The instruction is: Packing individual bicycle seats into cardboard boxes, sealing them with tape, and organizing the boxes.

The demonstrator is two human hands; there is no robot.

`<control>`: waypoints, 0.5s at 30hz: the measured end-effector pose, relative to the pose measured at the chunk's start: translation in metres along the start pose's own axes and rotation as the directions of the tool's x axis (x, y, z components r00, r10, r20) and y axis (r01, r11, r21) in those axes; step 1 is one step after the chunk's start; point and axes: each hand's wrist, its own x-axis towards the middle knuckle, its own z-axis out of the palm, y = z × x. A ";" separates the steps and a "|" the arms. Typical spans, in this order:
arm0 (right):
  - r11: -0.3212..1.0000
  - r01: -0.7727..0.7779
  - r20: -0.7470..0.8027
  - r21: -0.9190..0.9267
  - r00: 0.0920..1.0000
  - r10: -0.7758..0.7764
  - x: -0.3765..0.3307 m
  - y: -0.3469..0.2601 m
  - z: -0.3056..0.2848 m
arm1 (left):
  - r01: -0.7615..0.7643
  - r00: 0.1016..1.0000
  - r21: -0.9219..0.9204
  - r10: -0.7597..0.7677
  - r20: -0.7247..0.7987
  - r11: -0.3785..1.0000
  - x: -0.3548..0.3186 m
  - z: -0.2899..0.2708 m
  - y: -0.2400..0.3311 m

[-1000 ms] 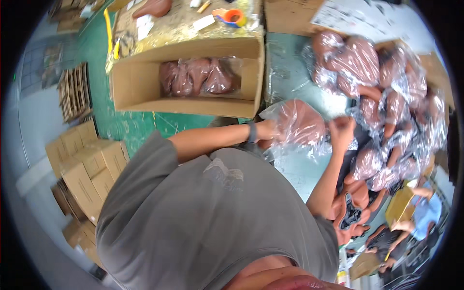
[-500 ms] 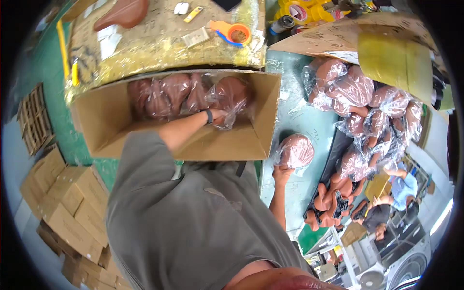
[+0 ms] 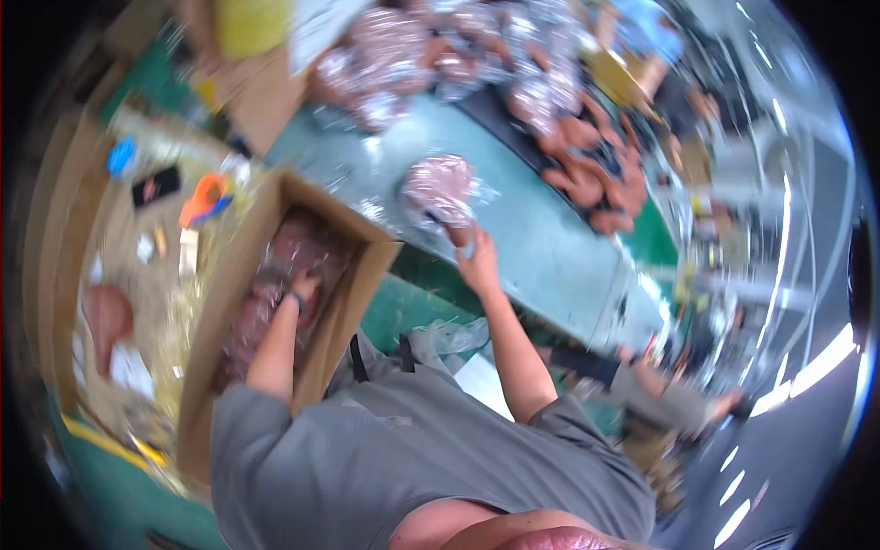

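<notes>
My right hand grips the narrow nose of a brown bicycle saddle wrapped in clear plastic. That saddle is over the blue-green table, its wide end pointing away from me. My left hand, with a dark band at the wrist, reaches into an open cardboard box. It lies against the plastic-wrapped brown saddles packed in there. Motion blur smears its fingers, so their grip is unclear.
More wrapped saddles are heaped on the table's far side, beside bare brown saddles. Left of the box, a worktop carries an unwrapped saddle, a phone and an orange tape dispenser. Other people are at the right.
My view has swung to the right, so the box now appears turned and lower left. My right hand still holds the wrapped saddle by its nose; my left hand remains inside the box.
</notes>
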 end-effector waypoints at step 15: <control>0.061 -0.998 -0.375 -0.018 0.063 0.925 -0.880 0.016 -0.135 | -0.804 0.542 0.209 0.542 0.642 0.557 -0.458 0.365 0.212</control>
